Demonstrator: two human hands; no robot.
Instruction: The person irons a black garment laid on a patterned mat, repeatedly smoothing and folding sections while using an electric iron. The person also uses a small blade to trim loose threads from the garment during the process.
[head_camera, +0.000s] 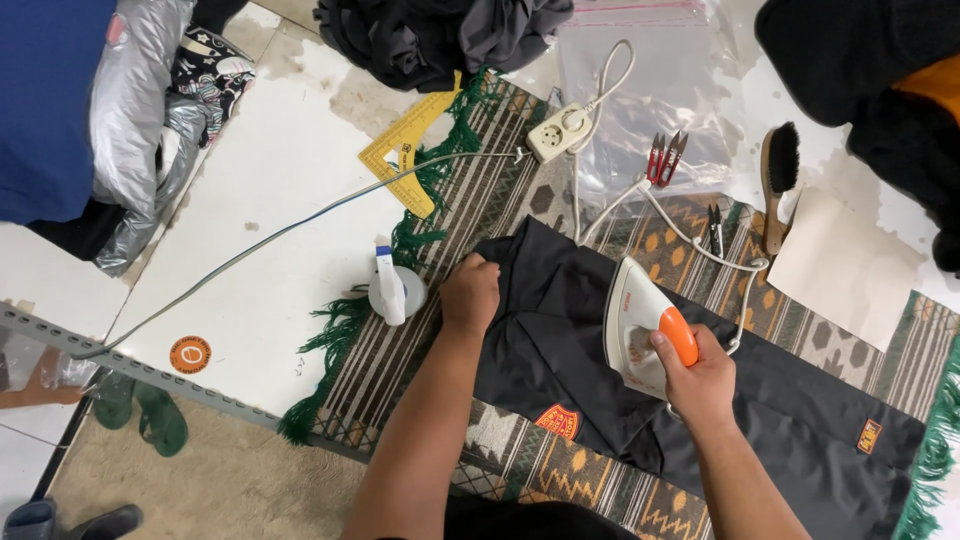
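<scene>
- My right hand (700, 375) has its fingers wrapped tight around the orange handle of the white electric iron (640, 325), whose soleplate rests on the black woven garment (560, 340).
- My left hand (470, 293) is closed, fingers bunched on the garment's upper left edge and pinning it to the patterned rug with green fringe (500, 200).
- The garment lies spread between my two hands and runs on to the lower right; its long axis goes diagonally from upper left, by the left hand, down toward the right edge of the rug.
- The iron's pointed nose faces up and away from me, with the pinned edge off to its left. The left hand is the nearer one to that edge; the right is over the garment's middle.
- A white spray bottle (395, 288) stands just left of the left hand, on the rug's fringe.
- The iron's white cord (690, 240) loops up to a white socket strip (557, 132); red thread snips (665, 157) and a wooden brush (778, 180) lie beyond it.
</scene>
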